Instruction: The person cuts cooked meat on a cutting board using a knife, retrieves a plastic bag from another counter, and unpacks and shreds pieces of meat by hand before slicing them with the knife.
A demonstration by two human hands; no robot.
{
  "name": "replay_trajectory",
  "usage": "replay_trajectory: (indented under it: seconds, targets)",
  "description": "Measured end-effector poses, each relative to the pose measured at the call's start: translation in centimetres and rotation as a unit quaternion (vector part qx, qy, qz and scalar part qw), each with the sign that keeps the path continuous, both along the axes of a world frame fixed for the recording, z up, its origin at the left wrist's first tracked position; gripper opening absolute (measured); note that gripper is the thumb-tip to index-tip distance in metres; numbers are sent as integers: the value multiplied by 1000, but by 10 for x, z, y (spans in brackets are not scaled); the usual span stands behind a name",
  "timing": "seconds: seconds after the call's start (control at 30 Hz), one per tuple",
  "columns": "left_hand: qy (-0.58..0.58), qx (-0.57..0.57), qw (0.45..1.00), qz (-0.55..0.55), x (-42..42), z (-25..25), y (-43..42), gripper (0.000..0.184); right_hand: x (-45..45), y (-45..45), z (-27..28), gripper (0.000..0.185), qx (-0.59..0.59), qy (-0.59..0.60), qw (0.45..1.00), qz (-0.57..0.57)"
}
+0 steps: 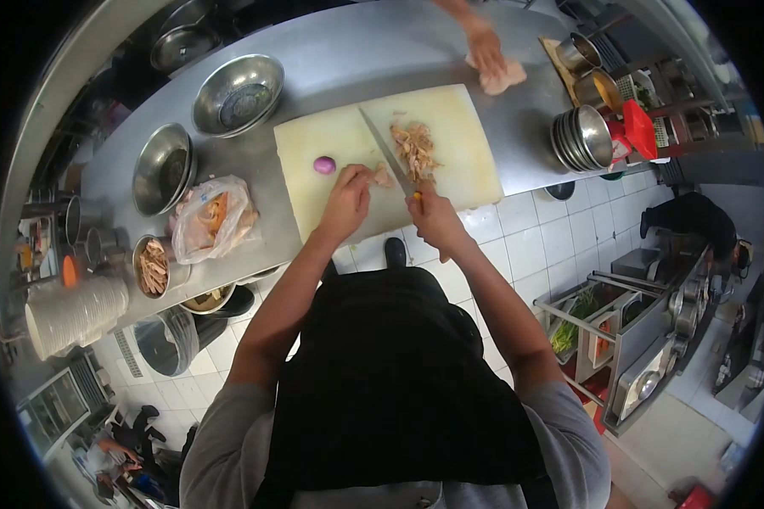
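My right hand (438, 222) is wrapped round the handle of a kitchen knife (384, 146), whose long blade points away across the white cutting board (314, 197). Just left of the blade, my left hand (348, 202) has its fingers curled on a small piece of cooked meat (383, 176). Shredded meat (414, 149) lies in a pile on the right side of the knife. A purple onion (324, 165) rests on the board beyond my left hand.
Steel bowls (239, 95) stand at the back left, near a plastic bag (216, 219) of food and a container of meat strips (153, 267). Across the steel table, another person's hand (485, 49) presses a cloth (502, 78). Stacked steel bowls (582, 137) stand on the right.
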State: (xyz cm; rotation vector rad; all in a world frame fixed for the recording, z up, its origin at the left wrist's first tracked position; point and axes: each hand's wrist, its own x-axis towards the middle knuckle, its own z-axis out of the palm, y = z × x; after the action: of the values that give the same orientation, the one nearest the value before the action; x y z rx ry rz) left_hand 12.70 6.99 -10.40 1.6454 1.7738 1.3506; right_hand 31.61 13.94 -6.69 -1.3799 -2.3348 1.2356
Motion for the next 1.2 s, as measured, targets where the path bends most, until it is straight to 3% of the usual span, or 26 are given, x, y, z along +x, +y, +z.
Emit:
replay_trajectory:
  seconds: [0.03, 0.1, 0.27, 0.43, 0.5, 0.57, 0.73, 1.0, 1.07, 1.13, 1.2]
  targets:
    - [50, 2, 999, -3, -7, 0, 0, 17, -5, -1, 0, 32, -1, -2, 1000, 0]
    - [97, 8, 995, -7, -13, -2, 5, 17, -14, 0, 6, 35, 133, -89, 985, 58]
    - [156, 19, 987, -26, -4, -7, 13, 13, -24, 7, 32, 36, 162, -163, 969, 90]
    - [144, 21, 989, -18, -1, -11, 17, 10, -35, -1, 19, 31, 190, -158, 965, 85]
    - [139, 28, 990, -21, 0, -11, 16, 9, -44, -4, -4, 27, 96, -163, 980, 62]
    - [135, 19, 990, -17, -1, -11, 17, 10, -47, 5, -11, 29, 123, -168, 976, 65]
    - [165, 12, 986, -8, -2, -16, 19, 7, -43, 8, 30, 30, 110, -144, 980, 79]
    - [152, 38, 988, -13, -2, -25, 15, 8, -63, 24, -20, 34, 143, -100, 982, 75]
    - [110, 40, 993, 0, -6, -30, 20, 9, -58, 40, -16, 35, 183, -81, 973, 114]
    - [83, 34, 996, 3, -6, -28, 17, 11, -49, 28, 2, 36, 123, -105, 982, 101]
    - [54, 32, 998, 2, -7, -24, 18, 12, -51, 14, -22, 36, 135, -102, 982, 88]
